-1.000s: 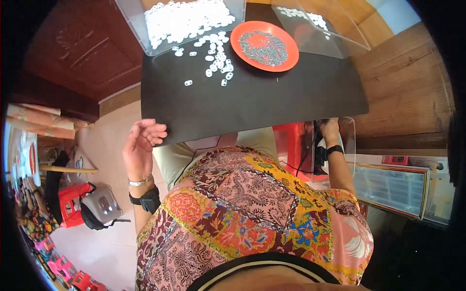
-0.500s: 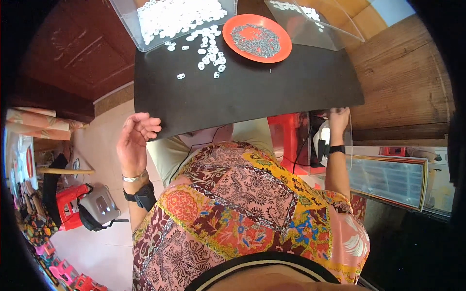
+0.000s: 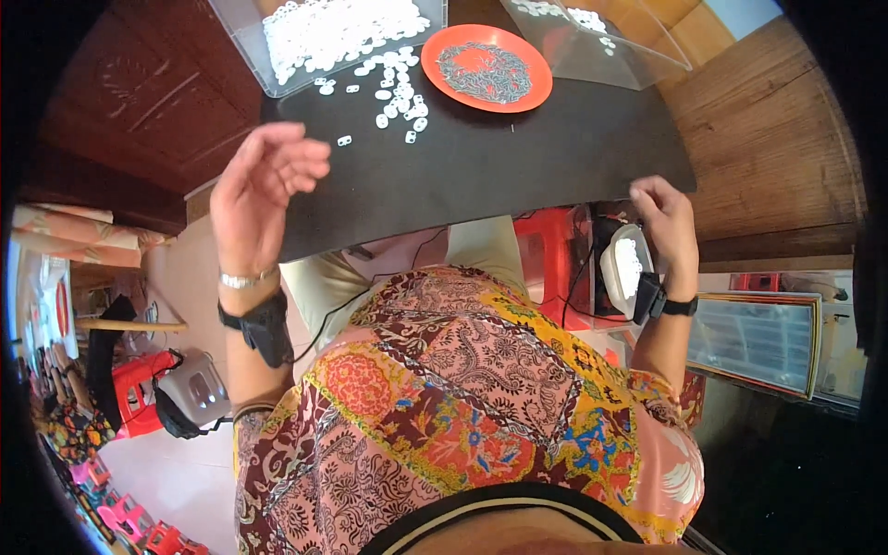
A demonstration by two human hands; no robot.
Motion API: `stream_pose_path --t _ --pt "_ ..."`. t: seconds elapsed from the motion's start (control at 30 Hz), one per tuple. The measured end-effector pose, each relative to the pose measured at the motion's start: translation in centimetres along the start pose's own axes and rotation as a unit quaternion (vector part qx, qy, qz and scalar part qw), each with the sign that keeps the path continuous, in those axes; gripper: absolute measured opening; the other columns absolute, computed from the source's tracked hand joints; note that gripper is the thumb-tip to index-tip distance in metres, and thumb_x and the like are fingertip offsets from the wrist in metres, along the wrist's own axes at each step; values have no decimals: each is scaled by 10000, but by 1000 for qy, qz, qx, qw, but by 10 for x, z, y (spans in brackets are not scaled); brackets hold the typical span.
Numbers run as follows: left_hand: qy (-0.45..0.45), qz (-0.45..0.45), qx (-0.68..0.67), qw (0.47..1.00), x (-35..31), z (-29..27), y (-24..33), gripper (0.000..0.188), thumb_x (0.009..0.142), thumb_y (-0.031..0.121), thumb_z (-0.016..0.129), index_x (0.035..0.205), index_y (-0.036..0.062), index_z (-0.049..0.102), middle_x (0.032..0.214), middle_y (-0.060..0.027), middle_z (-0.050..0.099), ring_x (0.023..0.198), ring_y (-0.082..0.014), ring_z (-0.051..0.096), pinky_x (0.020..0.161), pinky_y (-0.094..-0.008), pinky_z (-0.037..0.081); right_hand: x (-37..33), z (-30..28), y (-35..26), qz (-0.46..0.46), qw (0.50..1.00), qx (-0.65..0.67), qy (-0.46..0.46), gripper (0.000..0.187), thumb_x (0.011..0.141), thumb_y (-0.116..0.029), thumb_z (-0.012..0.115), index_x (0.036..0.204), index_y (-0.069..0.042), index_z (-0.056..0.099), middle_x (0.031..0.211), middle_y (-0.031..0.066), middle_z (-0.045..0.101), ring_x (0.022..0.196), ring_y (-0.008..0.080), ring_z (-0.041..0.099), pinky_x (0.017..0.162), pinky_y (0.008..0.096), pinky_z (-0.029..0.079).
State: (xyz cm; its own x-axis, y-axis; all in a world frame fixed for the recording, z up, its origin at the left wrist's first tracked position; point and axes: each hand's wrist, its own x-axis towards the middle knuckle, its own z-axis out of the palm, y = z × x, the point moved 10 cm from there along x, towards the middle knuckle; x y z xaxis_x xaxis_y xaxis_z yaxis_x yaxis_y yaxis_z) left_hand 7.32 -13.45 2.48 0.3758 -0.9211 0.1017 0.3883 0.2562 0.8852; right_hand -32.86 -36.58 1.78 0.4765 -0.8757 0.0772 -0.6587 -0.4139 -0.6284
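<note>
Both hands are up at the near edge of the dark matte worktop (image 3: 518, 176): the left hand (image 3: 264, 185) hovers empty with loosely curled fingers, while the right hand (image 3: 664, 217) grips the edge. This looks like settling in. Small white plastic rings (image 3: 393, 97) lie scattered ahead, spilling from a clear tray (image 3: 245, 42), beside an orange plate (image 3: 487, 67) of tiny grey metal bits. Reaching them means stretching forward.

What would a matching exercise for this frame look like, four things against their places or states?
Things:
1. left hand
2. right hand
3. orange plate
4. clear tray

Places or states:
A. holds a heap of small white pieces
B. open and empty, raised at the black table's near-left edge
C. carries small grey bits
D. at the table's near-right corner

Pairs: 1-B, 2-D, 3-C, 4-A
</note>
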Motion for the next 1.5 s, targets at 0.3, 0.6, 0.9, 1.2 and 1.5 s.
stream_pose_path --t 0.3,0.6,0.9,1.2,1.5 --pt "30 -6 -50 998 85 -25 -17 355 956 209 328 1066 -62 531 923 -229 657 774 -260 663 644 -283 524 59 147 -189 -286 945 -58 -150 255 815 -174 655 1036 -49 641 820 95 650 749 207 626 690 310 488" --pt "85 -13 21 996 117 -65 -46 344 961 200 305 1038 -31 547 885 -185 676 744 -217 673 618 -265 538 92 234 -266 -339 907 -203 -148 324 781 -272 618 1060 -117 670 977 144 662 906 315 630 776 416 499" --pt "161 -49 44 985 115 -94 -76 305 960 229 359 976 18 577 824 -118 678 665 -163 636 610 -254 498 82 298 -283 -433 865 -173 -186 192 777 -229 621 851 -54 642 871 139 628 796 310 628 690 428 506" --pt "170 -74 88 979 108 -86 -76 281 938 259 417 970 39 589 812 -63 665 655 -124 589 598 -230 435 67 280 -284 -549 827 -101 -67 120 812 -93 505 828 15 553 763 161 583 675 308 618 589 393 504" --pt "-29 -137 72 988 102 -20 -95 346 955 266 382 850 13 594 747 -75 633 594 -137 570 504 -215 404 83 183 -283 -526 842 -32 114 84 732 -113 595 812 -99 574 763 40 544 727 214 590 559 318 483"
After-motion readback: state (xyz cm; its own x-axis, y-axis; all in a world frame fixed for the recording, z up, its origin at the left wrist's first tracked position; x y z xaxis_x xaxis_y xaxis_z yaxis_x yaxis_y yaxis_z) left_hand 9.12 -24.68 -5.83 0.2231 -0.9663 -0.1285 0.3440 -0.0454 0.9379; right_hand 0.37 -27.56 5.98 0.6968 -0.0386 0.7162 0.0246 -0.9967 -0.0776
